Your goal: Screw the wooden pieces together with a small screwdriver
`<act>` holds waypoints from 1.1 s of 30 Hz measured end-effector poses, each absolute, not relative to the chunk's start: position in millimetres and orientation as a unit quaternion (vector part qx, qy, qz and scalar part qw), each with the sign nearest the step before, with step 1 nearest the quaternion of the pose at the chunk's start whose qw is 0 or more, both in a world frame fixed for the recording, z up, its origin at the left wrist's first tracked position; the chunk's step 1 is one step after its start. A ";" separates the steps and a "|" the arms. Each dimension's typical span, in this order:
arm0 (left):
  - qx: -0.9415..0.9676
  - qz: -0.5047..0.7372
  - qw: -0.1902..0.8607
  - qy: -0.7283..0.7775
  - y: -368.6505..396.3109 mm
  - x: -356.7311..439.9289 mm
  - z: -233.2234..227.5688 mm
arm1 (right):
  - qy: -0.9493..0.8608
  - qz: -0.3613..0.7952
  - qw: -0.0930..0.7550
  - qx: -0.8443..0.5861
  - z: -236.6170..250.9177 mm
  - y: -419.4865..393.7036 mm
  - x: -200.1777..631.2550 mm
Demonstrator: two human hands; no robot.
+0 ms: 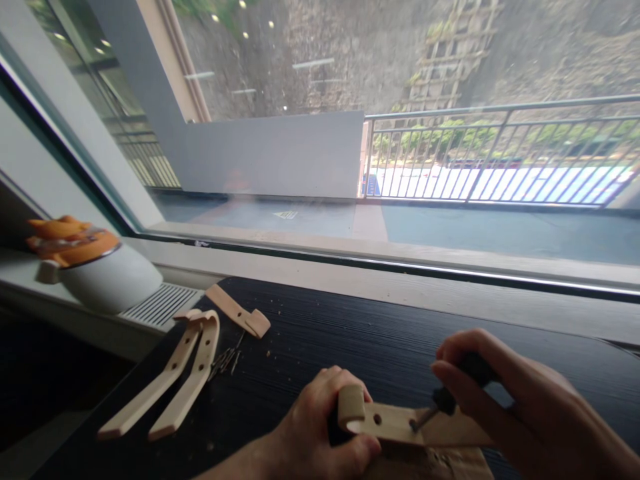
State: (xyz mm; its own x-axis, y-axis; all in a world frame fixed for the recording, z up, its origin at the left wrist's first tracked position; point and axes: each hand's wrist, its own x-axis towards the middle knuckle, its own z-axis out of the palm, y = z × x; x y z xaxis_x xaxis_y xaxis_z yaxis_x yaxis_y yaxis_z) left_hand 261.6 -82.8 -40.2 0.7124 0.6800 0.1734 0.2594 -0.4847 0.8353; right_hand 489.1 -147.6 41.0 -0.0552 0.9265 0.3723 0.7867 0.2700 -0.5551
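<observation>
two hands are working low over the black counter [400, 333]: the left hand [320, 427] is gripping a wooden hook piece [390, 423], the right hand [505, 393] is clasping a screwdriver [443, 400] against it. three more wooden pieces [185, 363] are lying far left of them.

A dark wood-grain table [350, 333] stands against a wide window [350, 100]; outside, daylight falls on a metal railing [500, 147] and a grey wall panel [270, 157]

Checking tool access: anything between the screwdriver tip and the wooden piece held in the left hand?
Nothing visible. The screwdriver in the right hand already meets the wooden piece, which the left hand grips at its curled end.
</observation>
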 end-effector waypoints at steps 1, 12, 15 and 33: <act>0.824 0.250 0.420 0.285 -82.8 261.5 -39.9 | -0.721 0.105 0.344 -0.592 41.0 -147.5 489.1; 0.819 0.264 0.423 0.284 -84.0 262.2 -37.7 | -0.713 0.099 0.341 -0.605 40.5 -148.1 487.8; 0.820 0.264 0.422 0.283 -84.0 262.3 -37.8 | -0.703 0.099 0.341 -0.616 40.2 -147.0 488.4; 0.816 0.234 0.426 0.313 -86.8 262.5 -25.4 | -0.800 0.064 0.235 -0.548 44.6 -149.7 487.5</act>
State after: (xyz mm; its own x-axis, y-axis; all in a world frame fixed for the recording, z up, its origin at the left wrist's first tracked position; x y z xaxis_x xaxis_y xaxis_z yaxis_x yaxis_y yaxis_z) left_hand 262.5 -86.8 -25.4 0.6944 0.7104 0.1146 0.3120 -0.4407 0.8417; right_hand 487.5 -149.7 44.6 -0.2890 0.9075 0.3049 0.8471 0.3908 -0.3602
